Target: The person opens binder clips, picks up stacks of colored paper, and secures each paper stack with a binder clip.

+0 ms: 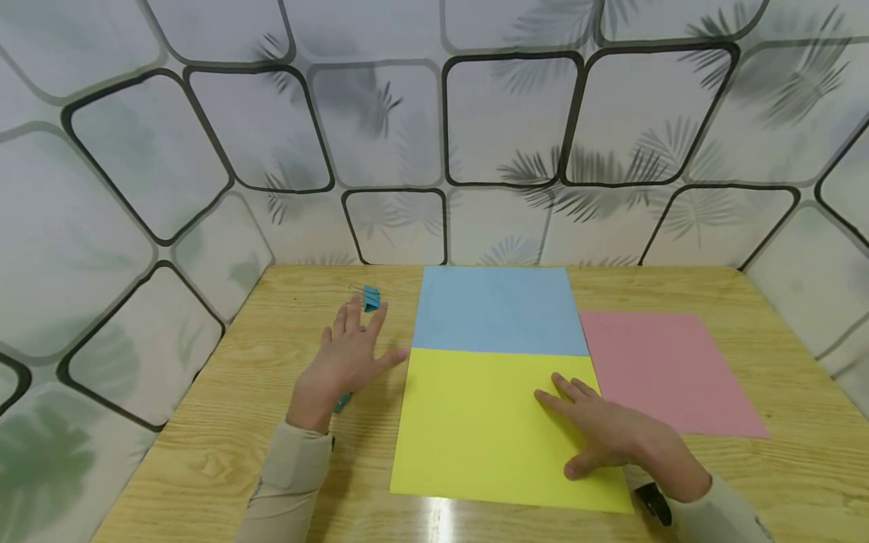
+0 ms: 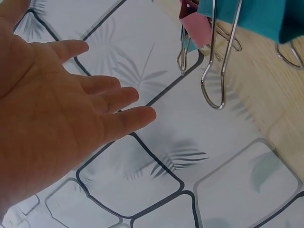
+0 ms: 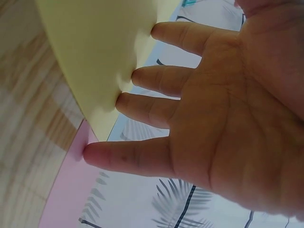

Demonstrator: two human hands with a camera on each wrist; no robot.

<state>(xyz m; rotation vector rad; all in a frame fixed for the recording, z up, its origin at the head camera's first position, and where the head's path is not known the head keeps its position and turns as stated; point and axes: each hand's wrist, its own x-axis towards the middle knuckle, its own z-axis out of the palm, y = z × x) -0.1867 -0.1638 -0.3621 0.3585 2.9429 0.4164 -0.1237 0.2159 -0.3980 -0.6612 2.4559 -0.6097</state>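
My right hand (image 1: 607,430) is spread over the right part of a yellow sheet of paper (image 1: 475,430). In the right wrist view its fingertips touch the yellow sheet, and the little finger touches a pink sheet (image 3: 71,180). My left hand (image 1: 349,351) is left of the sheets, fingers spread and holding nothing. Just beyond its fingertips is a teal binder clip (image 1: 371,298); another teal clip (image 1: 342,402) is partly hidden by this hand. The left wrist view shows a teal clip (image 2: 256,19) close up and a pink binder clip (image 2: 195,27), both apart from the fingers.
A blue sheet (image 1: 498,309) lies behind the yellow one, edge to edge in the head view; any overlap is hard to tell. Right of them lies the pink sheet. The wooden table (image 1: 224,452) meets a patterned wall covering (image 1: 380,151) at the back and sides.
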